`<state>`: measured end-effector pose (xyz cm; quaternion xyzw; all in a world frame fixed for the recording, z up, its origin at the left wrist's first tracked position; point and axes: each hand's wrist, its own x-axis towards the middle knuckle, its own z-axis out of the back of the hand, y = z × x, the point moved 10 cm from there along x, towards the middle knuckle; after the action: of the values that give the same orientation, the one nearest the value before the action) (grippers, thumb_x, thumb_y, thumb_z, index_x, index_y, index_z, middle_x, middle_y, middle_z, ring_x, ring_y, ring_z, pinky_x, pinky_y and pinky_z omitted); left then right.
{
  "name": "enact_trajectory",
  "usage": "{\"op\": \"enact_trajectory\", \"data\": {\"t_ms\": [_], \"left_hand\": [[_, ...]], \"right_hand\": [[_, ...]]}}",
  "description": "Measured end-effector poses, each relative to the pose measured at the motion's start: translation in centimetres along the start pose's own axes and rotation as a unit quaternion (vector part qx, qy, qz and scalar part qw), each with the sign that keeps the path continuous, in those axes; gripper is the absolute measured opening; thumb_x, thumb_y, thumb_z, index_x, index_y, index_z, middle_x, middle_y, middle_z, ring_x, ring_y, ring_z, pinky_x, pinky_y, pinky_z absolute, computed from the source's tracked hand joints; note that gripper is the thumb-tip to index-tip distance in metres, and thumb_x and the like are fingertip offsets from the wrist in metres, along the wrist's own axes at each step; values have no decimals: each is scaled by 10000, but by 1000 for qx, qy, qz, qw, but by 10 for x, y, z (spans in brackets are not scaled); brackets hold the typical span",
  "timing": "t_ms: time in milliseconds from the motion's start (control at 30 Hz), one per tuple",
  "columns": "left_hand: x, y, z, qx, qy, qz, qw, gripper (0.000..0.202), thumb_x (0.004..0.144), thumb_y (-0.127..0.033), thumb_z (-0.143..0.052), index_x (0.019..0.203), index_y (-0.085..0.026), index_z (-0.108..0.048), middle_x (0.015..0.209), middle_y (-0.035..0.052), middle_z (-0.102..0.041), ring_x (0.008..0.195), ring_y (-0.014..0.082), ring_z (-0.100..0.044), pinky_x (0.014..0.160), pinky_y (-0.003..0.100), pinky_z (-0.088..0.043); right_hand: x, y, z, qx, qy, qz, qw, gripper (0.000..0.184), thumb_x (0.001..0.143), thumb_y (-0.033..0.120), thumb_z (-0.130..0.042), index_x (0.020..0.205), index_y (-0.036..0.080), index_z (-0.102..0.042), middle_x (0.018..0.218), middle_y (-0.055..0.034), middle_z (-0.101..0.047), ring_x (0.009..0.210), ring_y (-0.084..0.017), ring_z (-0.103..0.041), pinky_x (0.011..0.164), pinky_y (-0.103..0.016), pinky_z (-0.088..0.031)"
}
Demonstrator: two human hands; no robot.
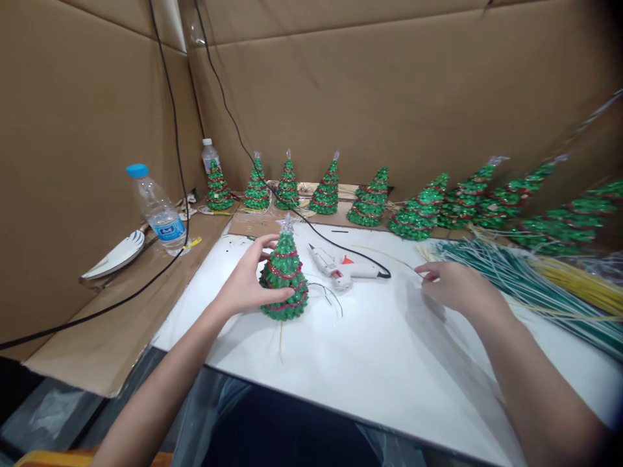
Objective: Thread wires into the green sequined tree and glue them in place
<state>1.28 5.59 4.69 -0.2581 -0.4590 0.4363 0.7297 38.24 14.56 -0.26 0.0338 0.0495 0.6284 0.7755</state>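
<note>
Christmas tree (285, 285), green with red garland, stands upright in the left hand's (248, 279) grasp; beyond both hands and to their left rise brown cardboard walls (389, 84). Beneath the hands spreads a white tabletop (341, 363). Beyond them runs a row of similar green trees (371, 201), several with clear toppers. Just beside the right hand (457, 288), to its right, lies a bundle of green and white strands (516, 285), with yellow strands (584, 285) next to it. The hands are well apart: the left is wrapped around the tree, thumb across its front; the right has thumb and forefinger pinched together, apparently on a thin strand, though blur makes that hard to tell. Left of the left hand stands a water bottle (168, 227) with a blue cap; between the hands, slightly beyond, lies a white glue gun (363, 269), its black cord (335, 241) trailing off past the left hand. Smallest, right of the left hand, are thin dark wires (331, 294), and a clear star (285, 224) tops the held tree above its fingers
</note>
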Motion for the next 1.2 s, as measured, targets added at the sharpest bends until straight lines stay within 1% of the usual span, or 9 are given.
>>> {"op": "enact_trajectory", "data": {"t_ms": [100,167,267,367,533,667,867,1000,1200], "left_hand": [[1,13,-3,-57,42,36,997,902,646,-340,-845,1387,-283,-334,1389,115,-473,1218,282,-553,1061,449,-446],[2,15,-5,-60,43,41,996,919,630,-361,-855,1386,-283,-338,1409,113,-460,1262,292,-524,1085,450,-423],[3,10,-2,-4,-18,32,999,895,574,-402,-882,1320,-240,-416,1342,113,-516,1236,312,-529,1091,473,-401],[4,4,1,32,-68,20,997,811,595,-409,-869,1268,-228,-455,1256,102,-560,1128,293,-583,1016,462,-457],[6,11,5,-51,-32,27,998,838,604,-346,-866,1299,-275,-404,1295,83,-507,1081,245,-608,983,410,-493],[8,15,8,-80,15,29,996,899,604,-348,-869,1349,-279,-370,1303,96,-511,1172,290,-575,1013,447,-479],[10,12,15,-16,-9,9,1000,907,574,-336,-896,1328,-255,-398,1133,75,-600,1104,291,-610,1000,468,-484],[11,15,19,-47,-18,6,999,907,588,-348,-885,1340,-285,-381,1231,84,-567,1172,282,-574,990,421,-498],[11,19,21,-46,-15,4,999,899,590,-293,-884,1345,-268,-396,1281,90,-546,1223,274,-524,1068,419,-422]], "right_hand": [[-3,1,2,-1,1,-4,1000,493,706,163,-525,1170,242,-670,1178,-59,-699,1077,-282,-628,799,-355,-482],[-5,2,4,-1,4,-5,1000,499,716,161,-521,1188,239,-662,1182,-52,-697,1090,-276,-621,807,-346,-473],[-9,5,7,1,8,-6,1000,494,734,161,-514,1201,230,-658,1201,-47,-685,1108,-274,-608,806,-335,-456],[-13,7,9,5,10,-9,1000,483,754,155,-505,1208,225,-655,1205,-43,-680,1114,-271,-602,803,-330,-441],[-20,8,17,10,2,-15,1000,473,776,148,-505,1215,248,-652,1204,-40,-678,1108,-259,-601,793,-325,-436],[-25,9,23,10,-4,-13,1000,458,808,164,-489,1227,266,-646,1228,-56,-662,1109,-270,-598,809,-342,-443],[-25,8,22,11,-1,-16,1000,490,786,141,-499,1241,252,-641,1237,-76,-652,1143,-281,-581,858,-352,-450],[-18,2,12,8,12,-23,1000,508,756,127,-516,1238,215,-645,1225,-110,-652,1138,-299,-584,838,-356,-453],[-15,2,7,2,13,-21,1000,484,772,133,-507,1229,197,-655,1245,-126,-644,1167,-293,-576,847,-345,-458]]}}
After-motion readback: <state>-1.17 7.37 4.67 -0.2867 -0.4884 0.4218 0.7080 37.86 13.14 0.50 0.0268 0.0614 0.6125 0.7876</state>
